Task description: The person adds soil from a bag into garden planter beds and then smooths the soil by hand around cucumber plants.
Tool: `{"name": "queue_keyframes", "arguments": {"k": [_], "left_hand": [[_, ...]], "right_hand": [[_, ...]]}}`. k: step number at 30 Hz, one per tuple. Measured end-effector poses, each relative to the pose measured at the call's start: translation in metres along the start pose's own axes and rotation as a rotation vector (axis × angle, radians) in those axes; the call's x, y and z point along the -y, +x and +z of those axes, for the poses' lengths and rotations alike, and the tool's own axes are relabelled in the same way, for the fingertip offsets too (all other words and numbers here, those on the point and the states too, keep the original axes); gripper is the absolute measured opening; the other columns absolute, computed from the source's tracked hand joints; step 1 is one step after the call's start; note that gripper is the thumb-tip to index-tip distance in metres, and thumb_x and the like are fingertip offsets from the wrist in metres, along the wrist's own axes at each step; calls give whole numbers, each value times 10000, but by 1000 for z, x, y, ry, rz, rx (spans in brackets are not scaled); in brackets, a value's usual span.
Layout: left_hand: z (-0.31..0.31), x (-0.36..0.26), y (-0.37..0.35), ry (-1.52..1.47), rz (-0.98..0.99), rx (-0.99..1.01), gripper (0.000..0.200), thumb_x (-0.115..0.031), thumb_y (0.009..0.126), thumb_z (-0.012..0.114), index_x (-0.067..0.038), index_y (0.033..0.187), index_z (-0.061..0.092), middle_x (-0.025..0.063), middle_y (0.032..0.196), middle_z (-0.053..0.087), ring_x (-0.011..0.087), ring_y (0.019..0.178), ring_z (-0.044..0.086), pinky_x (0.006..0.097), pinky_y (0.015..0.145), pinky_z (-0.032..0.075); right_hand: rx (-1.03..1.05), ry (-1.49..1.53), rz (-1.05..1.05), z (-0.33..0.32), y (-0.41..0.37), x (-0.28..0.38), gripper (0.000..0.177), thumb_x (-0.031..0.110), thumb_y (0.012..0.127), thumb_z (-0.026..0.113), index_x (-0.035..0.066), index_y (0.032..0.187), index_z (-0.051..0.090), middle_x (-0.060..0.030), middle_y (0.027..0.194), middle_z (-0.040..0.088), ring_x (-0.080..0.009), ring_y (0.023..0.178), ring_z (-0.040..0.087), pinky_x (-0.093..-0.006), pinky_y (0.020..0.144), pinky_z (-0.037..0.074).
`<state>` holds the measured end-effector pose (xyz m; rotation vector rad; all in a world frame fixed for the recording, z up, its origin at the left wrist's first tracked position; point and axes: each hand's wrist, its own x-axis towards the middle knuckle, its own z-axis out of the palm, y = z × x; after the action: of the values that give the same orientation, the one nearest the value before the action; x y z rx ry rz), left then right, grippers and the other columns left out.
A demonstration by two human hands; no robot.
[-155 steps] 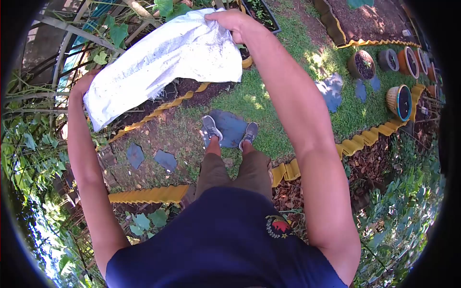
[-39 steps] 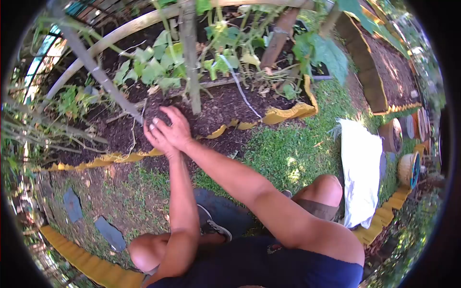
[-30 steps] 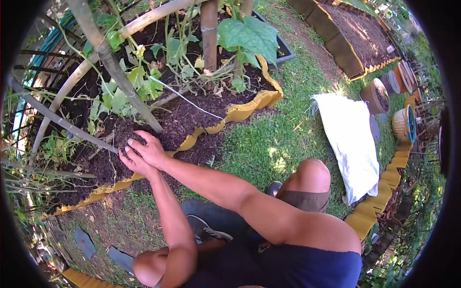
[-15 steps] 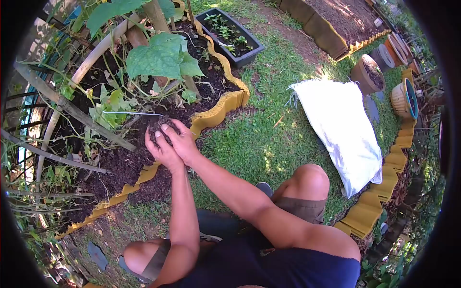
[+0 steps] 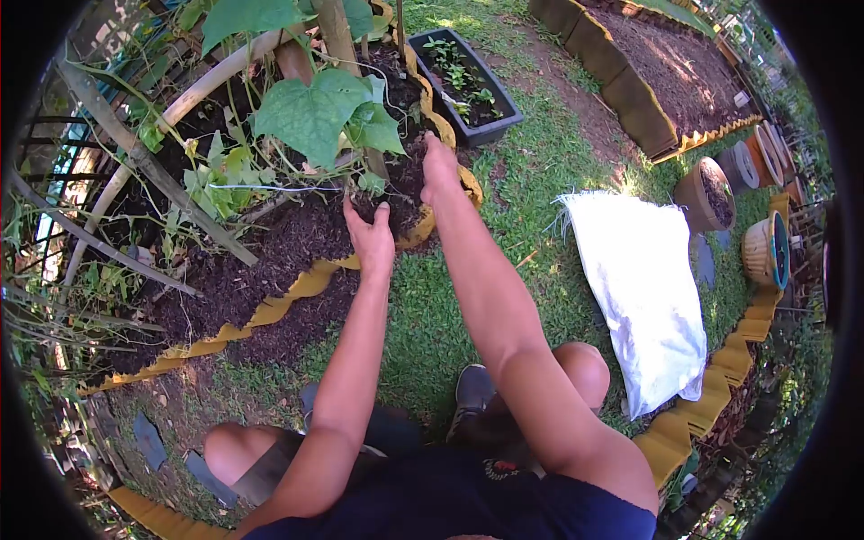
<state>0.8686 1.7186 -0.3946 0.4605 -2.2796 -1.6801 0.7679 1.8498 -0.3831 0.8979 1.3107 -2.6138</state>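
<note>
My left hand point(image 5: 371, 238) is over the dark soil point(image 5: 297, 216) of a raised bed, thumb and fingers apart, with no clump in it. A little farther out and to the right, my right hand point(image 5: 438, 171) reaches to the soil beside the yellow wavy edging point(image 5: 423, 229). It is seen edge-on with its fingers stretched forward, and its palm side is mostly hidden. A broad-leaved plant point(image 5: 310, 110) grows from the bed just ahead of both hands. Left of my left fingertips runs a thin white string point(image 5: 274, 188).
A black planter box point(image 5: 463, 85) with seedlings stands beyond the edging. On the grass at right lies a white sack point(image 5: 634, 297). Several pots, including a brown one point(image 5: 706, 193), line the right side. Wooden poles point(image 5: 148, 166) slant across the bed.
My hands were cupped together around a clump of dark soil. They have parted: the right moved forward and right, the left slightly right, and the clump is no longer held.
</note>
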Motion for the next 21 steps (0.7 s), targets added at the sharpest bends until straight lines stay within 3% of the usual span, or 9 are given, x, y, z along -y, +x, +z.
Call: {"name": "queue_keyframes", "arguments": {"k": [1, 7, 10, 11, 14, 15, 16, 20, 21], "left_hand": [[-8, 2, -2, 29, -12, -4, 774, -159, 874, 693, 44, 1506, 293, 250, 1504, 385, 354, 1393, 385, 403, 1163, 289], [-26, 8, -40, 441, 474, 75, 449, -42, 799, 672, -2, 1211, 500, 215, 1256, 513, 394, 1205, 495, 487, 1057, 378], [-13, 26, -40, 741, 538, 344, 576, -107, 860, 631, 6, 1389, 432, 236, 1434, 440, 408, 1354, 406, 486, 1145, 327], [-5, 32, -36, 767, 543, 383, 596, -119, 872, 619, 8, 1415, 409, 235, 1470, 404, 404, 1382, 375, 476, 1159, 316], [21, 32, -2, 767, 549, 505, 638, -147, 905, 582, 5, 1480, 351, 230, 1556, 313, 392, 1448, 300, 454, 1196, 284], [26, 27, 8, 716, 546, 560, 642, -149, 911, 572, -1, 1490, 339, 227, 1569, 293, 386, 1458, 286, 451, 1203, 275], [31, 24, 14, 663, 546, 616, 645, -152, 918, 561, -7, 1501, 327, 225, 1582, 274, 380, 1469, 272, 448, 1211, 266], [25, 10, 6, 566, 590, 381, 448, -129, 874, 595, -7, 1300, 531, 191, 1384, 500, 372, 1266, 484, 470, 1076, 393], [16, 8, -5, 615, 657, 227, 325, -112, 840, 621, -22, 1151, 591, 160, 1233, 570, 351, 1102, 548, 473, 955, 434]], "right_hand": [[-31, -150, -71, -7, 11, 2, 637, 445, 953, 553, 31, 1420, 429, -147, 1411, 493, -332, 1294, 461, -586, 1057, 352], [-38, -458, 59, -36, 29, 4, 559, 409, 946, 588, 30, 1349, 510, -117, 1241, 560, -255, 1123, 535, -516, 992, 424], [7, -771, -17, -24, 63, -24, 483, 380, 961, 580, 40, 1304, 553, -122, 1184, 587, -268, 1055, 574, -484, 932, 464], [60, -514, -141, -11, 38, -17, 415, 347, 970, 577, 48, 1257, 601, -114, 1088, 634, -273, 936, 611, -412, 823, 496], [78, -356, -268, -8, 69, -16, 394, 319, 969, 587, 41, 1246, 621, -96, 1037, 671, -251, 909, 635, -355, 816, 510], [-7, -424, -343, -14, 79, -13, 401, 293, 937, 600, -26, 1167, 674, -195, 1137, 697, -285, 1078, 653, -405, 959, 476], [-67, -586, -323, -19, 80, -8, 391, 291, 932, 598, -25, 1149, 680, -198, 1101, 706, -298, 1066, 665, -415, 928, 500], [-169, -1033, -80, -30, 53, 4, 344, 275, 923, 595, -10, 1084, 701, -211, 980, 731, -341, 1015, 701, -446, 780, 581], [-148, -1095, 21, -23, 42, 8, 330, 270, 922, 594, -3, 1069, 706, -213, 956, 734, -350, 1001, 707, -451, 737, 597]]}}
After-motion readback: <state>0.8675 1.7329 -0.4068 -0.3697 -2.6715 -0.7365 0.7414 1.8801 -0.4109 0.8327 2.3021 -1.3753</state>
